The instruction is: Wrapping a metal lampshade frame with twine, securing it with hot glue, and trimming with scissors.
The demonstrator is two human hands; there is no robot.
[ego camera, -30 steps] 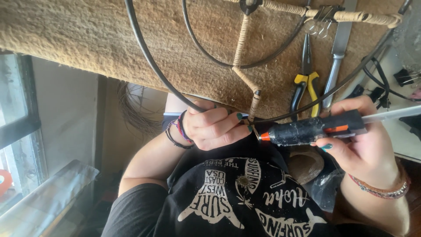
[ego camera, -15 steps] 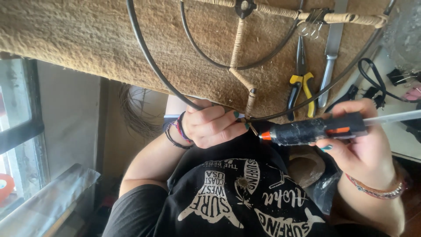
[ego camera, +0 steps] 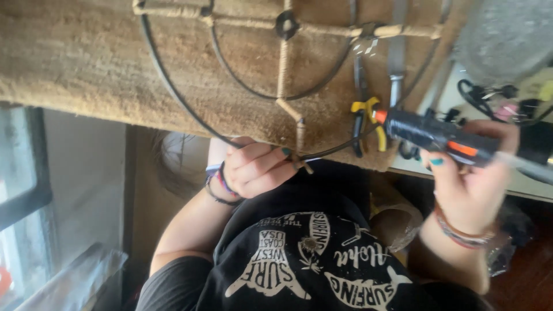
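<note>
My left hand [ego camera: 253, 170] pinches the lower rim of a dark wire hoop frame [ego camera: 173, 95], right where a twine-wrapped spoke [ego camera: 282, 69] meets the rim. The frame lies on a brown woven mat [ego camera: 86, 57]. My right hand [ego camera: 472, 184] grips a black glue gun [ego camera: 432, 135] with an orange tip. The tip points left and hangs well to the right of the joint, over the pliers, apart from the frame. A clear glue stick juts out of the gun's rear at the right edge.
Pliers with yellow handles [ego camera: 366, 115] and a grey metal tool [ego camera: 396, 75] lie on the mat's right part. Black cables [ego camera: 484, 95] and small items clutter the pale table beyond. A grey bulky object [ego camera: 507, 34] sits top right. A window [ego camera: 23, 190] is at left.
The glue gun has pulled away to the right, from touching the joint by my left hand to over the pliers. My left hand stays on the rim. The view has shifted.
</note>
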